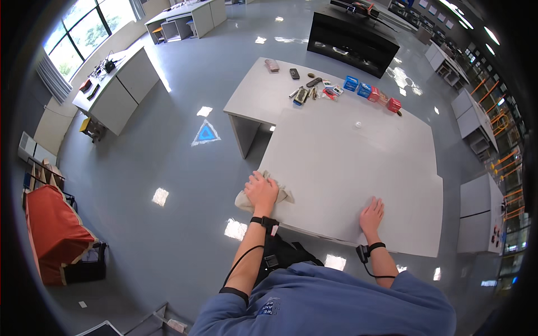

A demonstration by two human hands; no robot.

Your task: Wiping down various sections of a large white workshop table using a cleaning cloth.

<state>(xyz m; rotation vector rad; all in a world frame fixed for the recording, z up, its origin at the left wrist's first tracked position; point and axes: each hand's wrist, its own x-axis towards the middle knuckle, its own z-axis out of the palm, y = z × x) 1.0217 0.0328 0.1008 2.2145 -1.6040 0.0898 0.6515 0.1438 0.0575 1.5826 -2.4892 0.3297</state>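
My left hand (261,193) presses down on a crumpled beige cloth (284,195) at the near left corner of the white table (347,162). Part of the cloth sticks out past the table's left edge, and the rest spreads to the right of my fingers. Flat on the tabletop near its front edge rests my right hand (371,217), fingers stretched forward with nothing in them. Both wrists wear black straps with small devices and cables.
Along the table's far side lie blue boxes (357,87), red boxes (384,99), a dark handheld device (294,73), a pink package (272,66) and several small items. A black screen (352,43) stands behind. A red-covered object (53,235) is on the floor at left.
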